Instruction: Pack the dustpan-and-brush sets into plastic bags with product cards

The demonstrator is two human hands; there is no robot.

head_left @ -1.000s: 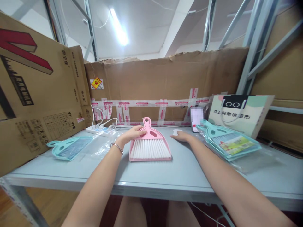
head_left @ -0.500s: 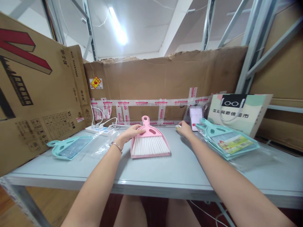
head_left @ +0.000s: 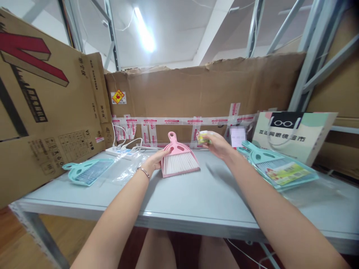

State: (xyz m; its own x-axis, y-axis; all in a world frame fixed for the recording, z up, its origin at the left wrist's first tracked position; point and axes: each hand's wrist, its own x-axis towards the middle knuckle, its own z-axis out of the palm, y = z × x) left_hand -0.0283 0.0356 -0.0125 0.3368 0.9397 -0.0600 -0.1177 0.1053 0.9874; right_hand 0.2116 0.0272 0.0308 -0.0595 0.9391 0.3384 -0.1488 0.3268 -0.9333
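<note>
A pink dustpan with a white-bristled hand brush [head_left: 181, 163] nested in it is tilted over the middle of the table, handle pointing away from me. My left hand [head_left: 156, 160] is closed on its left side, thumb on top near the handle. To the right, my right hand [head_left: 215, 143] is raised above the tabletop, fingers pinched on a small yellow-green printed card [head_left: 203, 137]. The card is partly covered by the fingers and slightly blurred. A gap separates the card from the pink dustpan set.
A teal dustpan and brush set [head_left: 88, 172] lies left beside clear plastic wrapping [head_left: 127, 168] and a white power strip [head_left: 121, 151]. Several teal sets [head_left: 276, 160] are stacked right, before a paper bag [head_left: 294, 136] and phone [head_left: 238, 137]. Cardboard boxes [head_left: 168, 93] wall the back.
My right hand has lifted off the table's back area with the card and moved left toward the pink set. The pink set, still in my left hand, has turned and tilted slightly.
</note>
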